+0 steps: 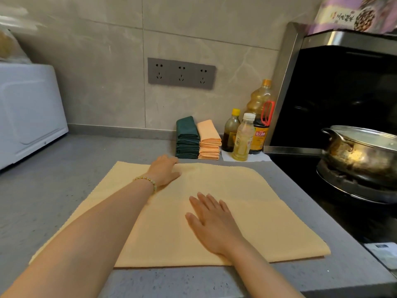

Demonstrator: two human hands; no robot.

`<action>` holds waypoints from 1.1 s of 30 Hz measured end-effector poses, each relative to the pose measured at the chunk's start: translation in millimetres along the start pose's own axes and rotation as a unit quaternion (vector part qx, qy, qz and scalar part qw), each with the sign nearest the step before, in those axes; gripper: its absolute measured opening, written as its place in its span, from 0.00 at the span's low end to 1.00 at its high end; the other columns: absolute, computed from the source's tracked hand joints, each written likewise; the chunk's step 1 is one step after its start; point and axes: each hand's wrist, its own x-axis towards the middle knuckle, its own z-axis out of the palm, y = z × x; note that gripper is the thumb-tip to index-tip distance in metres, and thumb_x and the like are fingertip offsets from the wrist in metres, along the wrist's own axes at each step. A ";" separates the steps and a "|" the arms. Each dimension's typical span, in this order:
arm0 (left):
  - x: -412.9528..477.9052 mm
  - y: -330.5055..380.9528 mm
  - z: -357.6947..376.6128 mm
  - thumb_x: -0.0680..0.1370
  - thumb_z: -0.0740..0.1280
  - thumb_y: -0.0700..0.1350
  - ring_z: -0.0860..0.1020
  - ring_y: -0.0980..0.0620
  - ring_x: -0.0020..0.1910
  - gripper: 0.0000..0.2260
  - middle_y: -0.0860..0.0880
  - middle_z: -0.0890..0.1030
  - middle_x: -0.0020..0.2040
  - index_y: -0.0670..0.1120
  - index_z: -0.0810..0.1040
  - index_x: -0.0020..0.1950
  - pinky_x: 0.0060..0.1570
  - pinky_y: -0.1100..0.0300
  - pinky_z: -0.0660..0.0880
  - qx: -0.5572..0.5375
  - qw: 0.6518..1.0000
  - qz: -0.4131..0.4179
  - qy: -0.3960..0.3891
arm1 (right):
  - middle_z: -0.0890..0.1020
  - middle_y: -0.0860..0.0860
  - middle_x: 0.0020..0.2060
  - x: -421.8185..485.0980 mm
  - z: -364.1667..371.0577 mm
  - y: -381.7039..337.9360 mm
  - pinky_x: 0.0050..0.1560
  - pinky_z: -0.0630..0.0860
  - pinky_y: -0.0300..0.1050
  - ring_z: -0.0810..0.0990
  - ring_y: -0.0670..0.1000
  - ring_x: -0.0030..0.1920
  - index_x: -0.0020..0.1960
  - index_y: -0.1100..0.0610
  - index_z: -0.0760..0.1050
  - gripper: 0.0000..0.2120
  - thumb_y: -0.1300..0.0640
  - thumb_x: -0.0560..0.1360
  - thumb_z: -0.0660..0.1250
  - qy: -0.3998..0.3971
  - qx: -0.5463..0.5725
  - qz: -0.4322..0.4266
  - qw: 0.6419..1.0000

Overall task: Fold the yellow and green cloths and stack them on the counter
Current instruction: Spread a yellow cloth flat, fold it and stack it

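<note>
View: head camera, looking down over both forearms at a grey tabletop (53, 201).
Yellow cloth: a large yellow cloth (247, 222) lies spread flat in the middle of the tabletop, in front of the person. Its near right corner shows a doubled edge, and a faint crease runs across it.
Left hand: the left hand (164, 171) rests on the cloth at its far edge, with the thumb out to the side. The fingers point away from the camera and their tips are hidden, so I cannot tell whether they nip the edge or merely lie on it. A beaded bracelet (146, 179) sits on the wrist.
Right hand: the right hand (212, 222) lies palm down near the middle of the cloth, fingers straight, slightly spread and released, grasping nothing.
Green stack: a pile of folded green cloths (187, 138) stands at the back of the tabletop against the wall, just beyond the spread cloth.
Yellow stack: a pile of folded yellow cloths (209, 140) stands touching the green pile on its right side.
Bottles: a small dark bottle (231, 134), a clear white-capped bottle (243, 138) and a large oil bottle (261, 104) stand just right of the piles.
Stove: a steel pot (361, 151) sits on the black stove (352, 186) at the right.
Wall: a grey socket panel (181, 73) is set above the piles.
Left side: a white appliance (28, 108) stands on the tabletop, well apart from the cloth.
</note>
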 end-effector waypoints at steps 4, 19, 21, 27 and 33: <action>-24.7 11.7 -20.5 0.79 0.63 0.44 0.77 0.46 0.48 0.03 0.49 0.80 0.49 0.50 0.72 0.51 0.42 0.57 0.66 -0.030 0.994 0.083 0.070 | 0.47 0.45 0.77 -1.8 -1.9 -1.3 0.74 0.40 0.49 0.43 0.47 0.76 0.77 0.46 0.48 0.26 0.41 0.81 0.46 0.009 0.009 0.000 1.000; -191.3 14.9 -72.9 0.76 0.65 0.57 0.80 0.50 0.44 0.14 0.52 0.83 0.46 0.51 0.76 0.57 0.47 0.59 0.63 0.292 0.929 0.228 0.007 | 0.68 0.40 0.69 -58.1 -53.7 31.8 0.68 0.26 0.47 0.55 0.43 0.75 0.64 0.41 0.74 0.17 0.54 0.76 0.64 0.115 -0.171 -0.069 0.976; -202.1 17.6 -77.7 0.79 0.55 0.63 0.79 0.48 0.47 0.21 0.50 0.83 0.49 0.49 0.74 0.59 0.55 0.56 0.65 0.326 0.937 0.123 -0.019 | 0.72 0.39 0.66 -62.7 -51.3 34.6 0.70 0.30 0.44 0.59 0.40 0.73 0.62 0.41 0.75 0.14 0.51 0.78 0.62 0.105 -0.161 -0.085 0.978; -219.9 18.9 -90.6 0.73 0.47 0.74 0.74 0.48 0.56 0.35 0.51 0.80 0.50 0.49 0.77 0.54 0.64 0.50 0.58 0.410 0.900 -0.085 -0.122 | 0.73 0.37 0.65 -67.7 -51.3 38.6 0.73 0.38 0.44 0.61 0.40 0.71 0.62 0.41 0.75 0.13 0.50 0.79 0.60 0.099 -0.166 -0.060 0.979; -220.9 50.0 -61.3 0.78 0.57 0.63 0.65 0.52 0.71 0.28 0.55 0.66 0.74 0.55 0.60 0.76 0.71 0.56 0.58 0.130 0.975 0.171 -0.055 | 0.77 0.41 0.62 -74.2 -46.0 35.9 0.72 0.46 0.38 0.69 0.43 0.68 0.61 0.45 0.78 0.13 0.54 0.78 0.64 0.125 -0.108 -0.125 0.978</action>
